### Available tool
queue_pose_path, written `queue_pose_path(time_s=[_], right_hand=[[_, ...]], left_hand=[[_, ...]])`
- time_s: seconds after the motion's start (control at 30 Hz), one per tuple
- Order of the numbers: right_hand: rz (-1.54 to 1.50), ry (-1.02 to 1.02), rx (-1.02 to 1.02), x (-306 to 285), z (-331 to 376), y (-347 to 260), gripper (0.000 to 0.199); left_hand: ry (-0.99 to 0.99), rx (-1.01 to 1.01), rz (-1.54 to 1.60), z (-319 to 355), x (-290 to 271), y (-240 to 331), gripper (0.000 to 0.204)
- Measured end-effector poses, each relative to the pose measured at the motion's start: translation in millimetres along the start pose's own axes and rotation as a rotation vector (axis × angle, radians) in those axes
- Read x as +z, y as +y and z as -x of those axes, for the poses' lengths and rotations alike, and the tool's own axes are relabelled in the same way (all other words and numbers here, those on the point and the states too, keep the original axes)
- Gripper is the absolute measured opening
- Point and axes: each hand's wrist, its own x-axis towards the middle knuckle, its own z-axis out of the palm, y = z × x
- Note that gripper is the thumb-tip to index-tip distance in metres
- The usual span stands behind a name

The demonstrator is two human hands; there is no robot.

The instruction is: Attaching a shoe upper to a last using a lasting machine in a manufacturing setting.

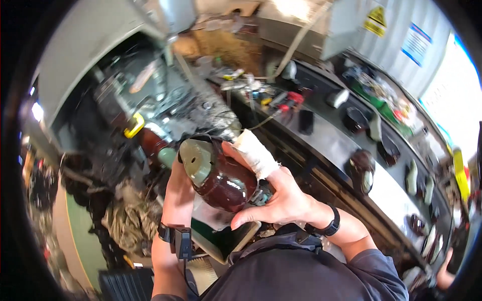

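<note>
In front of my body I hold a glossy dark maroon shoe upper (227, 188) on a grey-green shoe last (197, 156). The last's end, with small holes in it, faces up. My left hand (182, 173) supports it from the left, its fingers mostly hidden behind it. My right hand (281, 198) grips the other side, thumb stretched along the near edge. A white wrap (256, 151) covers part of the right hand's fingers. Just beyond, at the machine (163, 108), sits another maroon upper (152, 143) with a green last end.
A yellow bracket (134, 125) stands out on the machine. To the right runs a long conveyor (381, 193) bearing several maroon shoes and pale lasts. Red-handled tools (290, 100) lie at its far end. Crumpled cloth (133, 215) is at lower left. Another person's hand (445, 271) shows at far right.
</note>
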Motion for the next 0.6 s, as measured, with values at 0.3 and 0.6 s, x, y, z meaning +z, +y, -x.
queue_pose_path(time_s=[0.3, 0.6], right_hand=[[0.269, 0.388, 0.196, -70.2, 102.1, -31.4, 0.111], [0.36, 0.699, 0.414, -181.0, 219.3, -33.3, 0.083]], left_hand=[[-0.338, -0.443, 0.016, -54.2, 119.2, -113.3, 0.042], [-0.361, -0.698, -0.348, -119.4, 249.3, -275.0, 0.056]])
